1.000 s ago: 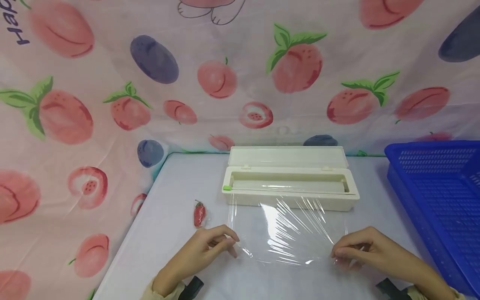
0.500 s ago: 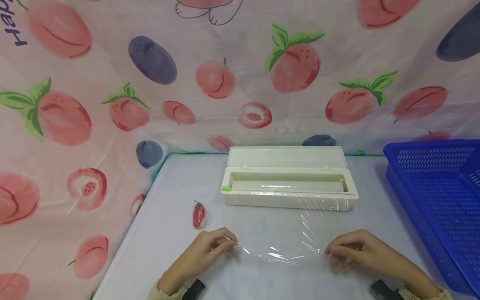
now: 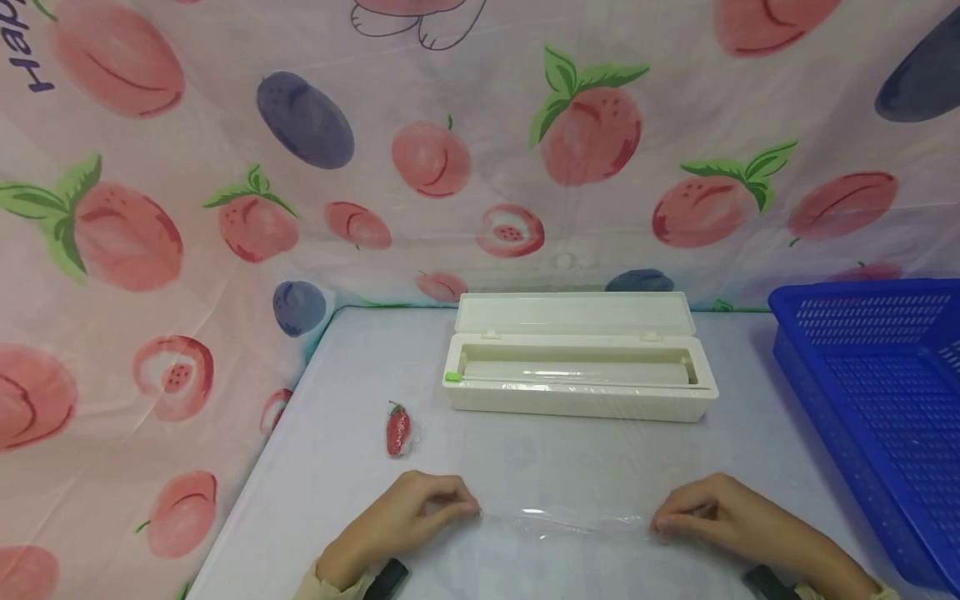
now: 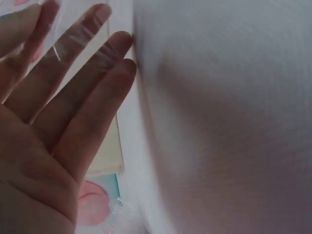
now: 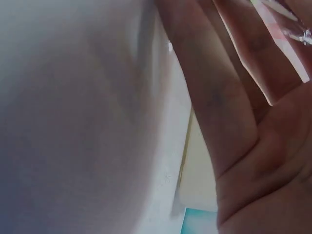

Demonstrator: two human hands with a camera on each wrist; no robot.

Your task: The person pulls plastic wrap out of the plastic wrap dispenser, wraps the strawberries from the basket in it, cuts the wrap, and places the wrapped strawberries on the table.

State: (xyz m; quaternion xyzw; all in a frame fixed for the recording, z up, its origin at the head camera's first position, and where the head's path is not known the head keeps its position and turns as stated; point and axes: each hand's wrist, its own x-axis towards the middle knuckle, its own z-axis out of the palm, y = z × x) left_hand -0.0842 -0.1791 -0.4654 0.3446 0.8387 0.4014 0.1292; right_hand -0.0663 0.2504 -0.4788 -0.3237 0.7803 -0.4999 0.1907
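Observation:
A sheet of clear cling film (image 3: 566,523) runs from a white dispenser box (image 3: 585,404) toward the near side of the table. My left hand (image 3: 416,515) pinches its left corner between thumb and index finger, and my right hand (image 3: 716,515) pinches the right corner. In the left wrist view, film lies across the fingertips of the left hand (image 4: 73,107), whose other fingers are extended. Shiny film (image 5: 302,35) also shows by the fingers of the right hand (image 5: 234,112). The box's lid (image 3: 573,313) is raised, with the roll (image 3: 573,372) inside.
A small red pepper (image 3: 398,432) with a green stem, in clear wrap, lies left of the box. At the right stands a blue plastic basket (image 3: 795,379). A green slider (image 3: 453,377) sits at the box's left end. Fruit-printed cloth (image 3: 480,150) hangs behind the table.
Both hands have come lower and nearer the body with the film, the right also slightly leftward. The bright glare and creases across the sheet have faded to a band along its near edge.

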